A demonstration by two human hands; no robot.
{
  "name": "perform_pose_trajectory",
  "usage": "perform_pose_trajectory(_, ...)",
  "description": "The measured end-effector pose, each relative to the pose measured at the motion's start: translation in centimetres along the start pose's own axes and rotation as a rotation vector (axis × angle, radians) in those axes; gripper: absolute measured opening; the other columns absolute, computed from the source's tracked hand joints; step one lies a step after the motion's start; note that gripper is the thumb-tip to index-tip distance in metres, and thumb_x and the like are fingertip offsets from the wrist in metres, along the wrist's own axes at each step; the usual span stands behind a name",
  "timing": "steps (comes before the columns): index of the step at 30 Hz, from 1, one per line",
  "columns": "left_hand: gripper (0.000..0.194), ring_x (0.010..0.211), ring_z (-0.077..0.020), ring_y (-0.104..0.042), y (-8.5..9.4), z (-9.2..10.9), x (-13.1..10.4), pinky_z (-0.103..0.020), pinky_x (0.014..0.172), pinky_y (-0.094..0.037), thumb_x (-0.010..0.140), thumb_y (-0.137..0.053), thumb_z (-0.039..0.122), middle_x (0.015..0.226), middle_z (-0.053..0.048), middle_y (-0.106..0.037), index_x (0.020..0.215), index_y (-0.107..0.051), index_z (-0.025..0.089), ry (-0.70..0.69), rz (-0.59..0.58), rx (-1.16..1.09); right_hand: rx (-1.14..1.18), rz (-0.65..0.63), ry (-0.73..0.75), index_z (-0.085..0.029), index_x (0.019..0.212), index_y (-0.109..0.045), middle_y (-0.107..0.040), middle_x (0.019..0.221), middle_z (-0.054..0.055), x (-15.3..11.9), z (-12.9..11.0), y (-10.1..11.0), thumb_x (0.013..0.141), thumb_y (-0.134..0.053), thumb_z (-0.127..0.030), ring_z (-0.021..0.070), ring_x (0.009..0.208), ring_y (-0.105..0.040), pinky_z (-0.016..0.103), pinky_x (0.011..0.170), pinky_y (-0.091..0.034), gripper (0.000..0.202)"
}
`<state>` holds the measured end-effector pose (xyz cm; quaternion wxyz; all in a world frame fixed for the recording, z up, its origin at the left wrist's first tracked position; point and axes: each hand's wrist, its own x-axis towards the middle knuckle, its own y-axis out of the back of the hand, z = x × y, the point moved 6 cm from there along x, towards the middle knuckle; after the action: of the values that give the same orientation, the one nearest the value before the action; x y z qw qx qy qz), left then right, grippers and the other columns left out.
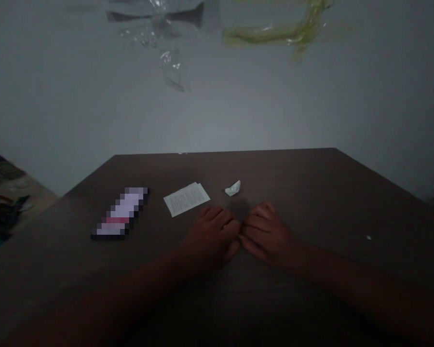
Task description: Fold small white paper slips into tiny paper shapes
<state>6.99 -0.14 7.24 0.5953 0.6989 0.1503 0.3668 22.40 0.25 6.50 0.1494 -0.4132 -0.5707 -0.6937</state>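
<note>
My left hand (214, 236) and my right hand (269, 233) meet over the middle of the table, their thumbs and curled fingers nearly touching. Both are closed; what they pinch, if anything, is hidden behind the fingers. Just beyond them lies a small folded piece of white paper (233, 188), a bit crumpled. Printed paper slips (186, 199), seemingly stacked, rest flat past my left hand.
A phone (121, 212) with a lit, pixelated screen lies on the left of the brown table (292, 178). A tiny white scrap (369, 237) is at the right. Behind the table rises a wall (217, 111) with clear and yellow tape (264, 36).
</note>
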Motion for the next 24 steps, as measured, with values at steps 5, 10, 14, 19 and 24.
perform_pose_trajectory(5, 0.013, 0.099, -0.0313, -0.069, 0.2, -0.2, -0.1, -0.047, 0.09, -0.058, 0.095, -0.075, 0.013, 0.105, -0.008, -0.075, 0.099, -0.076, 0.025, 0.032, -0.018, 0.004, -0.007, 0.013, 0.007, -0.022, 0.091, -0.074, -0.075, 0.086, 0.001, -0.1, 0.1, 0.2, 0.112, -0.066, -0.016, 0.0228, 0.089, -0.065, 0.044, 0.087, -0.045, 0.023)
perform_pose_trajectory(10, 0.015, 0.1, -0.0298, -0.07, 0.0, -1.8, -0.1, -0.045, 0.092, -0.058, 0.094, -0.076, 0.01, 0.104, -0.007, -0.075, 0.098, -0.073, 0.024, 0.084, -0.009, 0.03, -0.018, 0.002, -0.004, -0.022, 0.103, -0.077, -0.08, 0.093, 0.002, -0.3, 0.7, 0.6, 0.115, -0.068, -0.017, 0.0232, 0.093, -0.068, 0.043, 0.089, -0.046, 0.016)
perform_pose_trajectory(14, 0.013, 0.102, -0.0288, -0.07, -0.3, -4.4, -0.3, -0.044, 0.094, -0.059, 0.095, -0.072, 0.009, 0.107, -0.007, -0.076, 0.099, -0.07, 0.022, 0.124, 0.004, 0.064, -0.019, -0.03, -0.037, -0.022, 0.1, -0.077, -0.081, 0.091, 0.001, -0.4, 1.5, 1.0, 0.115, -0.068, -0.017, 0.0241, 0.093, -0.069, 0.044, 0.088, -0.047, 0.018)
perform_pose_trajectory(19, 0.012, 0.1, -0.0282, -0.069, -0.3, -5.7, -0.7, -0.042, 0.091, -0.059, 0.095, -0.069, 0.011, 0.106, -0.007, -0.076, 0.1, -0.068, 0.022, 0.14, 0.068, 0.034, -0.032, -0.05, -0.051, -0.022, 0.099, -0.076, -0.081, 0.09, 0.002, -0.6, 1.9, 0.8, 0.115, -0.068, -0.018, 0.0244, 0.092, -0.069, 0.044, 0.088, -0.048, 0.019)
perform_pose_trajectory(24, 0.016, 0.109, -0.0301, -0.071, -0.1, -2.6, -0.6, -0.045, 0.096, -0.057, 0.098, -0.071, 0.012, 0.114, -0.009, -0.078, 0.111, -0.071, 0.019, -0.037, 0.148, 0.003, -0.055, -0.053, -0.029, -0.021, 0.097, -0.075, -0.079, 0.089, 0.001, -0.4, 1.4, 0.2, 0.114, -0.068, -0.018, 0.024, 0.092, -0.068, 0.044, 0.089, -0.046, 0.018)
